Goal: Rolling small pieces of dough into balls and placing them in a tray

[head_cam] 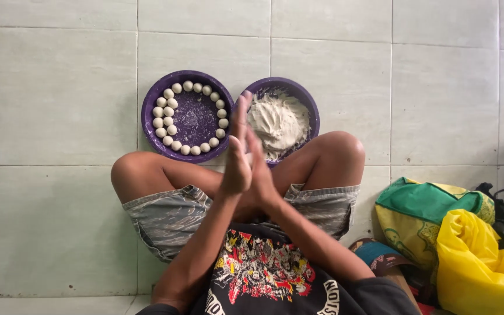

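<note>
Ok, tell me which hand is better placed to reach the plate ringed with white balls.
Left, probably. Both hands are pressed palm to palm, but the left hand is on the side of the plate of balls, while the right hand sits nearer the plate of dough.

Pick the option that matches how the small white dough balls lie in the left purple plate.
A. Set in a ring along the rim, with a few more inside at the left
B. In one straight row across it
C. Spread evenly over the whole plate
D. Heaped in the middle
A: the dough balls follow the rim of the left purple plate, leaving its middle bare.
</note>
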